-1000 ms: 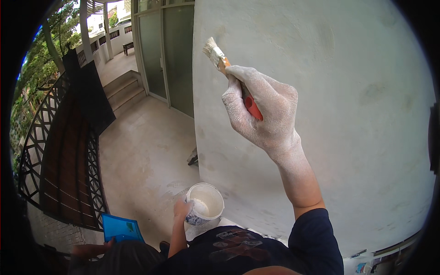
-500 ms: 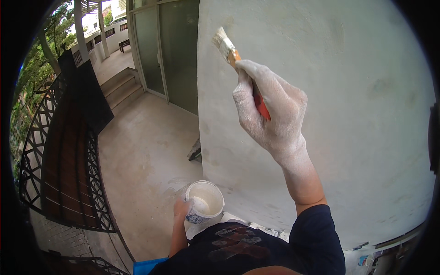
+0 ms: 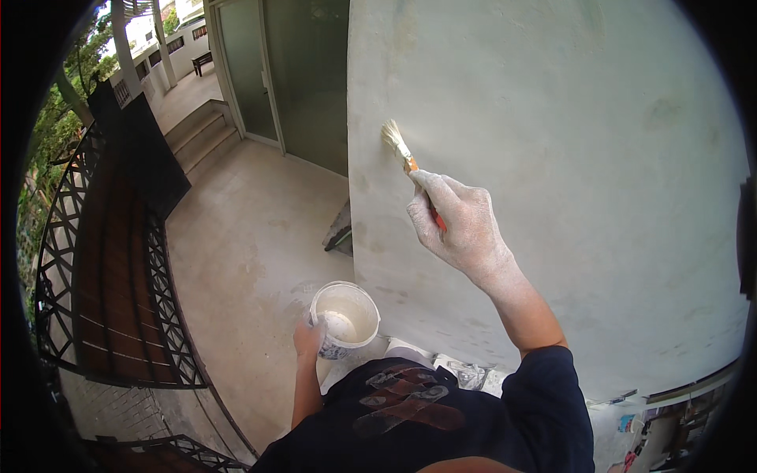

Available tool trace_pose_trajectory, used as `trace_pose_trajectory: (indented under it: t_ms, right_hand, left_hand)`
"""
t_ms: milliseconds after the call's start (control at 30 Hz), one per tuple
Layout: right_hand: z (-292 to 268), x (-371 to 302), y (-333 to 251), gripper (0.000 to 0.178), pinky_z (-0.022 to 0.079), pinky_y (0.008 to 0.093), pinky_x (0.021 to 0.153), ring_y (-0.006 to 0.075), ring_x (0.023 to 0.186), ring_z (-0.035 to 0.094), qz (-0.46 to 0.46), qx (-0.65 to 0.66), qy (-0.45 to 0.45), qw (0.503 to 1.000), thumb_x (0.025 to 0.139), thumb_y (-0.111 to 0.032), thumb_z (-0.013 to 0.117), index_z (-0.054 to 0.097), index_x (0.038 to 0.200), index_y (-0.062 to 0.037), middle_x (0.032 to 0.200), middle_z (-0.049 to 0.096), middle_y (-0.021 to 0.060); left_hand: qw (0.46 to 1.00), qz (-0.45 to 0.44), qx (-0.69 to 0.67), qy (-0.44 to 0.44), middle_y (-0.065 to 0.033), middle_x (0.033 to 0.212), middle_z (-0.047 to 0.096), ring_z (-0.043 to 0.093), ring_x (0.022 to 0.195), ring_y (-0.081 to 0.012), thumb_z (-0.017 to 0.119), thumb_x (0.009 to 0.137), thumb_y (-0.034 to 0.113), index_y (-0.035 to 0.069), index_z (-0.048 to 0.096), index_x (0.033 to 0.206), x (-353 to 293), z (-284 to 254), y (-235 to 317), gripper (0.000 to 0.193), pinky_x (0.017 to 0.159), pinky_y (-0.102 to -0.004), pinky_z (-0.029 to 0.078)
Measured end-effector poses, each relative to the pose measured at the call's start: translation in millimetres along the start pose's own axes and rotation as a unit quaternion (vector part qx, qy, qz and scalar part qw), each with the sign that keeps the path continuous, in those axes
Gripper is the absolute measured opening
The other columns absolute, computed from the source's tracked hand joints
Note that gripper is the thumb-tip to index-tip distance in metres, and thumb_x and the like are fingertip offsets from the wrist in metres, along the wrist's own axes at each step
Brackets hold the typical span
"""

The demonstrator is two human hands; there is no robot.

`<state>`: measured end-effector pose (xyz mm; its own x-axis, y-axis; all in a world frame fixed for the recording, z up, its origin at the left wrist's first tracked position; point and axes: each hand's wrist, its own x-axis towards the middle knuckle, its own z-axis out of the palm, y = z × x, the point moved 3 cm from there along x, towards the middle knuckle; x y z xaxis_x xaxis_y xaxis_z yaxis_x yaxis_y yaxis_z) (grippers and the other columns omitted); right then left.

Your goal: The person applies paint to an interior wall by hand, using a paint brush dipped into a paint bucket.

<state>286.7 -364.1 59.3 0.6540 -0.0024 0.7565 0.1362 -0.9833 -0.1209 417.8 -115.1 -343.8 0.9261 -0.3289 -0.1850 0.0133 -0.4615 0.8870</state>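
Note:
My right hand (image 3: 461, 225), coated in white powder or paint, is closed round the orange-red handle of a paintbrush (image 3: 400, 147). The pale, paint-covered bristles point up and left and are at the pale grey wall (image 3: 552, 158), near its left edge; I cannot tell whether they touch it. Lower down, my left hand (image 3: 308, 337) grips a white bucket (image 3: 374, 317) by its left side, with the thumb near the rim. Whitish paint lies in the bottom of the bucket, and its outside is smeared.
Left of the wall stands a glass sliding door (image 3: 303, 87), with steps (image 3: 203, 142) beside it. A dark metal gate (image 3: 110, 276) runs along the left. A dark angular object (image 3: 339, 230) leans by the wall's corner. White items and plastic (image 3: 471, 374) lie at the wall's foot.
My right hand and the paintbrush have moved down and toward the wall. The bucket in my left hand has shifted slightly up and left in view.

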Motion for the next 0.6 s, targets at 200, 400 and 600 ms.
trace_pose_trajectory:
  t_ms: [200, 400, 600]
  right_hand:
    - [-17.6, -8.2, -12.1, 0.03, 0.05, 0.0344, 0.053, 0.023, 0.058, 0.061, -0.069, 0.013, 0.087, 0.994, 0.084, 0.001, 0.066, 0.059, 0.114, 0.0034, 0.071, 0.059, 0.0094]
    - [-13.1, -83.9, -5.8, 0.021, 0.047, 0.0303, 0.052, 0.017, 0.057, 0.06, -0.006, 0.01, 0.097, 0.995, 0.085, 0.001, 0.066, 0.067, 0.106, 0.0009, 0.069, 0.061, 0.0075]
    - [76.8, -228.8, -3.8, 0.018, 0.05, 0.0368, 0.061, 0.0301, 0.061, 0.062, 0.147, 0.326, -0.172, 0.918, 0.089, -0.008, 0.061, 0.069, 0.102, 0.0012, 0.07, 0.062, 0.0187]
  left_hand:
    - [0.997, 0.016, 0.022, 0.077, -0.0216, 0.114, 0.069, 0.065, 0.109, -0.0388, 0.072, 0.081, 0.023, 0.004, 0.065, 0.125, -17.9, 9.6, -51.8, 0.049, 0.092, -0.0436, 0.05]
    - [0.98, 0.113, -0.018, 0.162, -0.0215, 0.118, 0.068, 0.064, 0.11, -0.0382, 0.063, 0.085, 0.014, 0.003, 0.061, 0.129, -55.2, 22.4, -17.5, 0.046, 0.095, -0.0408, 0.048]
    - [0.962, 0.106, -0.076, 0.24, -0.02, 0.123, 0.067, 0.066, 0.106, -0.031, 0.063, 0.083, 0.011, 0.001, 0.053, 0.14, -78.2, 47.1, -41.8, 0.059, 0.092, -0.0378, 0.05]
